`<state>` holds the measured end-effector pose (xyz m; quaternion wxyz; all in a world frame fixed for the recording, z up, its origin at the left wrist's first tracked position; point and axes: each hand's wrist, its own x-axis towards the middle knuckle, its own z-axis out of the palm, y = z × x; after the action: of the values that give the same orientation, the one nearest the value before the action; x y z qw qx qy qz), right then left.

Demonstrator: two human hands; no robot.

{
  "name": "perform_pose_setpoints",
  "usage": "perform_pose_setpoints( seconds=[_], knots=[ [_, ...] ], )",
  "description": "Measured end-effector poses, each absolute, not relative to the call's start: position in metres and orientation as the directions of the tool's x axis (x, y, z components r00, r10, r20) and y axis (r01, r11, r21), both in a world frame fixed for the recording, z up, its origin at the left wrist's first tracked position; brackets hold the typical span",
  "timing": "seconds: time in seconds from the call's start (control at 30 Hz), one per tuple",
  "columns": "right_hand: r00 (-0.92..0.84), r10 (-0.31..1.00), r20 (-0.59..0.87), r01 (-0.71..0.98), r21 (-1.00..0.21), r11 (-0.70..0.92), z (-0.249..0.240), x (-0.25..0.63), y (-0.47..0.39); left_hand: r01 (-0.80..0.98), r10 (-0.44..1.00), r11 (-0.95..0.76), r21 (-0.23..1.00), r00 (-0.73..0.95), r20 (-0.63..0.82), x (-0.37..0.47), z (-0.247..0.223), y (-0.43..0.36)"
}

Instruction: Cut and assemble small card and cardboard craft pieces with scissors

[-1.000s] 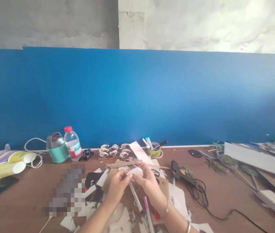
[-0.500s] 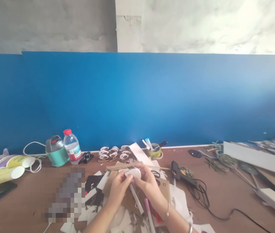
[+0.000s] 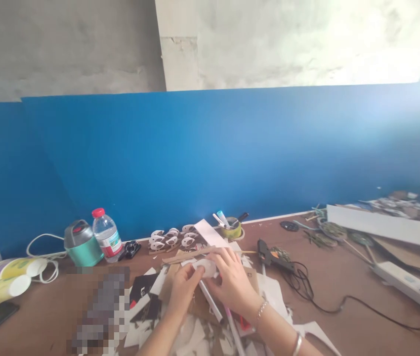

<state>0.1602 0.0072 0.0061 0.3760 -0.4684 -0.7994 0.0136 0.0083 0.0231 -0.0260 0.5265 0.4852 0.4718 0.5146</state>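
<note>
My left hand (image 3: 182,287) pinches a small rounded white paper piece (image 3: 203,268) between thumb and fingers. On its right side, my right hand (image 3: 232,279) curls its fingers over the same piece, with the thumb below. Part of the piece is hidden behind those fingers. Just under the hands lies a white marker (image 3: 212,302) with a dark end, and nearer to me a pink-and-white pen (image 3: 235,330). Paper scraps (image 3: 188,329) and cardboard cover the table around them. A flat brown strip (image 3: 180,257) lies right behind the hands.
Several black-and-white bird-like cutouts (image 3: 157,241) stand at the back. A glue gun (image 3: 274,257) trails its black cord to the right. Tape with pens (image 3: 232,230), a water bottle (image 3: 108,237), a teal container (image 3: 84,247) and paper cups (image 3: 0,292) line the table. A power strip (image 3: 410,284) lies right.
The view has turned slightly right and tilted. My right hand has rolled over the white piece, its fingers now covering more of it; my left hand keeps its pinch.
</note>
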Motion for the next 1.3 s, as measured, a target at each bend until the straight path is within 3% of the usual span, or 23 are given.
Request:
perform_pose_setpoints(
  seconds=[0.2,0.43,1.3],
  knots=[
    [-0.232,0.793,0.563,0.789,-0.368,0.492,-0.004,0.162,0.002,-0.106,0.989,-0.057,0.993,0.128,0.071,0.008,-0.028,0.024],
    [-0.248,0.764,0.596,0.765,-0.364,0.532,-0.009,0.166,0.001,-0.055,0.996,-0.079,0.995,0.047,0.081,0.008,-0.033,0.023],
    [-0.236,0.732,0.639,0.824,-0.268,0.5,-0.007,0.172,-0.005,-0.097,0.989,-0.069,0.993,0.127,0.081,0.007,-0.038,0.023]
  ],
)
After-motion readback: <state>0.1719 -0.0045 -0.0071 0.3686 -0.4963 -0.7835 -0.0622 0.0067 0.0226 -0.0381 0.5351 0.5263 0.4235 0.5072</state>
